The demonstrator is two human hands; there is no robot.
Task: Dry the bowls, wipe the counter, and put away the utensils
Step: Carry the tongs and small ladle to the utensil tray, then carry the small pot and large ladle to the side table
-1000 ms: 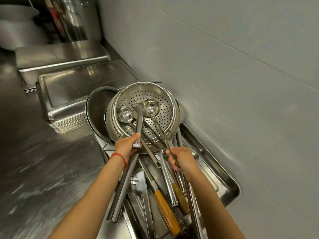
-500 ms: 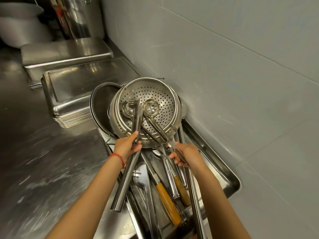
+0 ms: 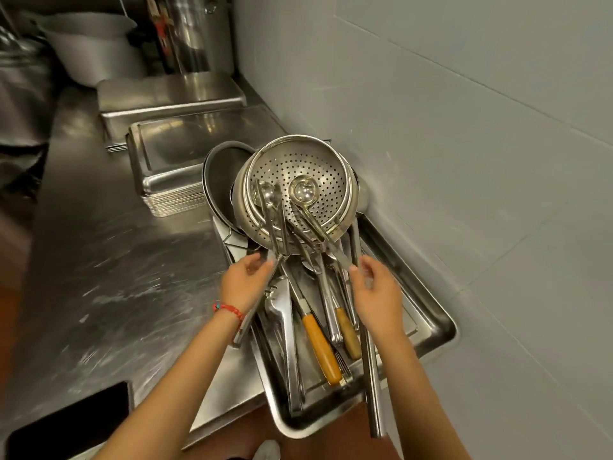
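Note:
A perforated steel colander [image 3: 308, 174] leans in nested bowls at the far end of a steel tray [image 3: 428, 313]. Two small ladles [image 3: 302, 192] and long steel tongs [image 3: 275, 220] rest with their heads in it. Several utensils lie in the tray, among them two wooden-handled tools [image 3: 321, 346] and a slotted turner [image 3: 278, 303]. My left hand [image 3: 245, 283] lies over the tongs' shaft with fingers loosened. My right hand [image 3: 374, 293] hovers with fingers apart just above a ladle's long handle [image 3: 371, 386], which sticks out past the tray's near edge.
A dark pan [image 3: 219, 180] stands behind the colander on the left. A stack of upturned steel trays [image 3: 185, 151] and a lidded pan [image 3: 172, 94] sit farther along the steel counter [image 3: 99, 260]. The tiled wall [image 3: 464, 127] runs close along the right. A dark opening [image 3: 73, 423] lies near left.
Both hands have loosened their hold: the left fingers have come off the tongs and the right hand has let go of the ladle handle. The tongs' tips now lie deeper in the colander.

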